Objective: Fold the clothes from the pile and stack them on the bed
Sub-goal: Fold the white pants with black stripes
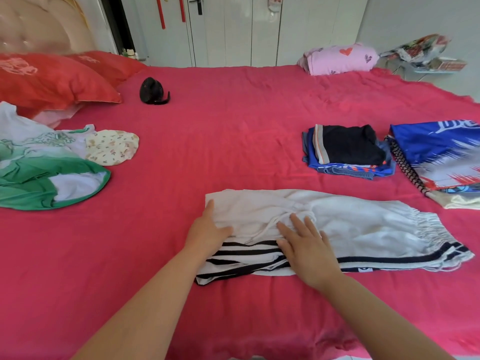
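- Your left hand point(207, 232) lies flat on the white striped garment point(363, 224), grip spread; your right hand point(306, 245) presses beside it, grip spread too, pinching nothing.
- The garment lies across the near bed point(233, 131); your hands hide part of its stripes and drawstring.
- The green-white pile point(39, 175) and the blue jersey point(436, 149) are cut off at the frame edges.

White wardrobe doors point(233, 29) behind; padded beige headboard point(39, 24) at left.
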Demonstrator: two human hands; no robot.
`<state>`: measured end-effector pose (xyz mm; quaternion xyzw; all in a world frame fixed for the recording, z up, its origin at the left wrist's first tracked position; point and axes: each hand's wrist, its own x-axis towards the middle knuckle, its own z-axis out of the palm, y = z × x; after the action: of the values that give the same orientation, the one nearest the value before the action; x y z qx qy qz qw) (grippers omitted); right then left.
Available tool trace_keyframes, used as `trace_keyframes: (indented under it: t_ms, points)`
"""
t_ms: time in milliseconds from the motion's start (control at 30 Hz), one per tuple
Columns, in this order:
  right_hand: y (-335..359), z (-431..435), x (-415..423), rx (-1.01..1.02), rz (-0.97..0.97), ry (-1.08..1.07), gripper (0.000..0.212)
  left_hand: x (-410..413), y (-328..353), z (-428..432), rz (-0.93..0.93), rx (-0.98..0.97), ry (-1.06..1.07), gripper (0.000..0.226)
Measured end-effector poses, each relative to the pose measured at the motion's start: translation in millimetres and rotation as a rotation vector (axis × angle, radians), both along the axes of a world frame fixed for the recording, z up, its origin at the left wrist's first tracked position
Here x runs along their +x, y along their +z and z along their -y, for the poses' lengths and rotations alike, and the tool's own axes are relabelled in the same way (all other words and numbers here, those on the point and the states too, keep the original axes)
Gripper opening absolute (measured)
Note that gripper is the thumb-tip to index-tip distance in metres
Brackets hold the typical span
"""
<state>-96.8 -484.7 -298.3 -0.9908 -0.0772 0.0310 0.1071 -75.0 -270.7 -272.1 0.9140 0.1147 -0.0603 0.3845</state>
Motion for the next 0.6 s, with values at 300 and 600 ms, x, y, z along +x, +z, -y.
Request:
trace_keyframes:
  t_ms: [300,600]
  points:
    - [8,-35,-1,0.088,0.014,0.037,0.091,2,27,-35,0.182,0.127,-0.037,0.061]
    - [16,-117,-5,0.265,-0.088,0.296,0.066,-20,80,-123,0.167,0.371,0.058,0.07]
